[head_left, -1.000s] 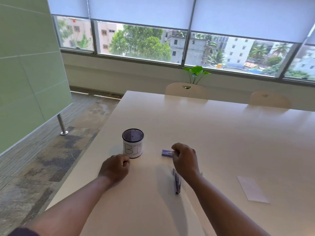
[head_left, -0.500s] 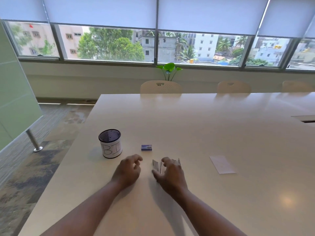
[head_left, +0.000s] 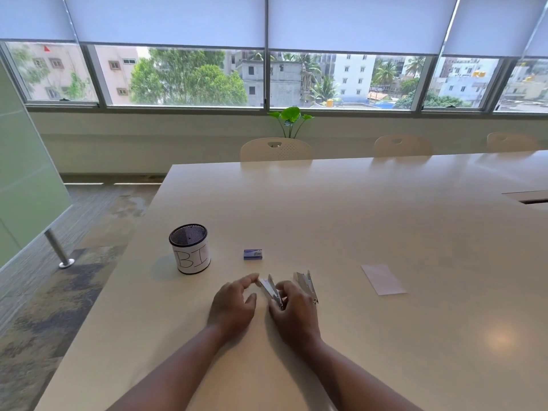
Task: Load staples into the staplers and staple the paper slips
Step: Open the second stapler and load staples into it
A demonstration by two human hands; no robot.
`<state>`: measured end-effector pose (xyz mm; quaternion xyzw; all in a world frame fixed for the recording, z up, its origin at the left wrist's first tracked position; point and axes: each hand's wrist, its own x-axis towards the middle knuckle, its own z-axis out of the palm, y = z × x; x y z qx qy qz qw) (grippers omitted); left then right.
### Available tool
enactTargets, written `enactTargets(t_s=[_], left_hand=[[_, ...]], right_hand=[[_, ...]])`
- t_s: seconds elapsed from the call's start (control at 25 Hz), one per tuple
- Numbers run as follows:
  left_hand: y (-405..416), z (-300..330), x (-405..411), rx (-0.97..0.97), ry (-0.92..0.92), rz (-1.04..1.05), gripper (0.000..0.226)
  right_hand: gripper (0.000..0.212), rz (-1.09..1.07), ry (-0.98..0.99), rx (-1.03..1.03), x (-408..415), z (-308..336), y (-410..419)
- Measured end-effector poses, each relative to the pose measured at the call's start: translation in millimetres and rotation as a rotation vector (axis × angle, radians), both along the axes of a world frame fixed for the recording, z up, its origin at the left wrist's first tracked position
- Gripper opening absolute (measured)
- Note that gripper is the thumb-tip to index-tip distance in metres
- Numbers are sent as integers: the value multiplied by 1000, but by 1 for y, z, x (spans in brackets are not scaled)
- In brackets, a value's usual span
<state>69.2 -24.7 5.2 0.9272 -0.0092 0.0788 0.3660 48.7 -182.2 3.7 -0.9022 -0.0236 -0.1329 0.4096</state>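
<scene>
Two small metal staplers lie on the white table point(head_left: 385, 232) in front of me. My right hand point(head_left: 293, 310) grips the left stapler point(head_left: 270, 289) at its near end. My left hand point(head_left: 234, 301) has its fingers apart, and its index fingertip touches that stapler's far tip. The second stapler point(head_left: 307, 284) lies just right of my right hand, partly hidden behind it. A small blue staple box point(head_left: 253, 254) sits a little beyond the hands. A white paper slip point(head_left: 383, 279) lies flat to the right.
A black mesh cup point(head_left: 190, 248) with a white label marked "BI" stands to the left near the table's left edge. Pale chairs point(head_left: 276, 149) line the far side. A green partition point(head_left: 26, 179) stands left of the table.
The camera turned right. My right hand came back from near the staple box onto the left stapler, and my left hand opened and moved over to touch it.
</scene>
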Motion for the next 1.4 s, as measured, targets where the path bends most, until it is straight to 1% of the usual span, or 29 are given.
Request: enactTargets(t_s=[0.04,0.12,0.2,0.24,0.32,0.4,0.44,0.52,0.56,0.64,0.68,0.76,0.84,0.88,0.96,1.0,1.04,1.12,1.2,1.32,1.4], left_hand=[[1,-1,-1,-98,-23,15,44],[5,1,1,-361,-62,66,31],[6,5,1,-573,-55,97,17],[6,7,0,-632,-34,79,13],[2,11,-3,-706,16,-25,21],[1,13,-4,-726,58,-105,28],[1,13,-4,-728,62,-122,26],[3,8,-3,-714,52,-119,16],[4,4,-2,-688,43,-113,22],[5,-1,-2,-626,37,-107,40],[5,-2,-2,-610,31,-100,42],[5,-1,-1,-600,30,-89,32],[4,1,-1,-555,46,-66,31],[3,1,-1,-492,61,-54,34],[1,3,-2,-276,69,-34,41],[-1,6,-4,-185,64,-28,43],[-3,9,-5,-137,63,-24,45],[-5,11,-4,-108,62,-21,50],[-4,10,-2,-91,55,-31,52],[-3,8,-1,-64,41,-32,42],[-5,9,-3,-47,26,-10,41]], right_hand=[[24,10,0,28,0,0,-1],[21,57,-18,87,-2,1,-2],[13,98,-53,173,-4,0,-4],[10,111,-64,218,-6,1,-5],[9,142,-64,275,-8,2,-8],[11,197,-46,265,-7,4,-10],[11,225,-41,240,-7,4,-10],[8,268,-46,184,-5,2,-9],[11,278,-52,157,-5,2,-8],[23,275,-51,122,-4,1,-6],[29,260,-42,116,-3,1,-5],[34,218,-10,112,0,2,-3],[31,180,44,117,3,1,-2],[29,171,71,129,4,1,-2],[28,167,94,138,4,0,-2],[31,169,95,132,3,0,-2],[36,175,95,124,3,0,-1],[46,194,92,90,2,0,-1],[46,208,81,55,1,1,-1],[43,209,42,20,-2,1,1],[43,203,7,-11,-5,0,2]])
